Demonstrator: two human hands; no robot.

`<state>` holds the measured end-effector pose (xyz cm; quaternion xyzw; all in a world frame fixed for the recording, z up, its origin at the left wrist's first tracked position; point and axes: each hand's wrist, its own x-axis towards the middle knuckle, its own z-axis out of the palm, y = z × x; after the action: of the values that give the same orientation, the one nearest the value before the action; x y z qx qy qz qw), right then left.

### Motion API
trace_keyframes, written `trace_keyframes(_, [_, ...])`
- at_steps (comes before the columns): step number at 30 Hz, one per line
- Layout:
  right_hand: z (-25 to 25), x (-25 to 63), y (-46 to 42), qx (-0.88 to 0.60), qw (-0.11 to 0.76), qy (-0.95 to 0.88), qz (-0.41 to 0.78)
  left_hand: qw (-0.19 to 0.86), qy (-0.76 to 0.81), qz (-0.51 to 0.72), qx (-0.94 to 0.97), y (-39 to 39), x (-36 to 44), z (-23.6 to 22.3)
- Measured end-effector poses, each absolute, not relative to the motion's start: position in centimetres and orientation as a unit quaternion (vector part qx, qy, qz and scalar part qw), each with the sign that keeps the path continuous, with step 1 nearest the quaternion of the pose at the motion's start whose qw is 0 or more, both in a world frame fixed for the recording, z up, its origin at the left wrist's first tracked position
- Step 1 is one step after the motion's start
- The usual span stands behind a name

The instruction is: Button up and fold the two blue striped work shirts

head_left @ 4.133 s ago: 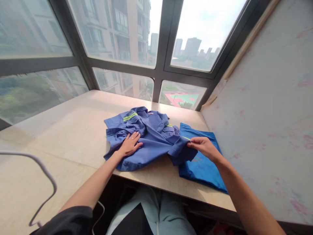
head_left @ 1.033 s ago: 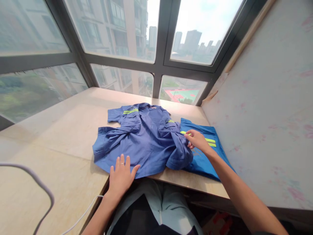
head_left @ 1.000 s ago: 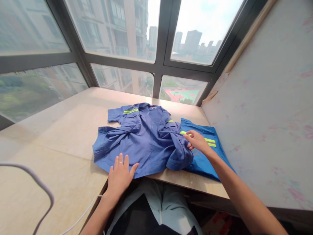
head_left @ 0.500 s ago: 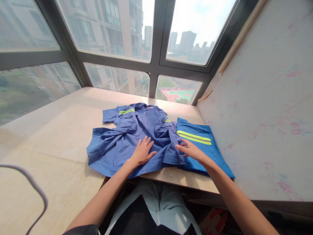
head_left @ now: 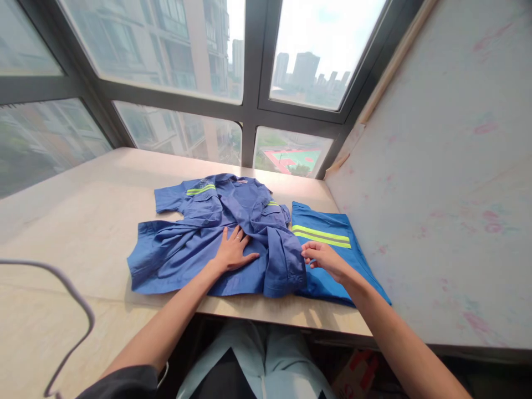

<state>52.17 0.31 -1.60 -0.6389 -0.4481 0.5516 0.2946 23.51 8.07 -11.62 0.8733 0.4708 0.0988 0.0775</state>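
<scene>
A blue work shirt [head_left: 199, 244] with yellow-green reflective strips lies crumpled on the pale wooden table [head_left: 83, 221]. My left hand [head_left: 233, 254] rests flat on the middle of the shirt, fingers spread. My right hand [head_left: 322, 257] is at the shirt's right edge with its fingers curled, pinching the cloth beside the folded sleeve [head_left: 285, 266]. Under and beside that hand lies a folded brighter blue garment [head_left: 332, 249] with two reflective stripes.
Large windows with dark frames [head_left: 249, 111] stand behind the table. A pale wall [head_left: 436, 183] closes off the right side. A thin grey cable or hanger wire [head_left: 70, 327] curves at the lower left. My lap shows below the table's front edge [head_left: 266, 313].
My left hand has slid from the shirt's front hem up onto its middle. The right sleeve now lies folded down flat, and my right hand has dropped slightly toward the table's front edge.
</scene>
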Motion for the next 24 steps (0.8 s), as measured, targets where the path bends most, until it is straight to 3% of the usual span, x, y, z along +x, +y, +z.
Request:
trace_keyframes(4, [-0.8, 52.1, 0.0, -0.614, 0.315, -0.424, 0.587, 0.078, 0.463, 0.094, 0.878, 10.3, 23.2, -11.6])
trace_keyframes(7, [-0.3, 52.7, 0.2, -0.646, 0.333, -0.416, 0.546, 0.081, 0.458, 0.086, 0.881, 11.3, 23.2, -11.6])
trace_keyframes(11, [1.4, 54.1, 0.3, -0.723, 0.361, -0.471, 0.355, 0.079, 0.487, 0.077, 0.867, 10.4, 23.6, -11.3])
trace_keyframes(15, [4.3, 53.8, -1.2, -0.750, 0.340, -0.557, 0.109, 0.076, 0.578, 0.045, 0.811, 6.1, 24.5, -10.9])
trace_keyframes(18, [5.7, 50.5, -3.0, -0.740, 0.307, -0.599, 0.003, 0.075, 0.608, 0.044, 0.789, 1.5, 25.4, -10.7])
trace_keyframes(21, [5.3, 45.1, -4.2, -0.683, 0.268, -0.679, 0.020, 0.085, 0.592, 0.080, 0.798, -2.9, 26.3, -10.7])
trace_keyframes(24, [3.4, 40.0, -4.5, -0.493, 0.193, -0.828, 0.183, 0.133, 0.542, 0.115, 0.822, -6.5, 26.3, -10.7])
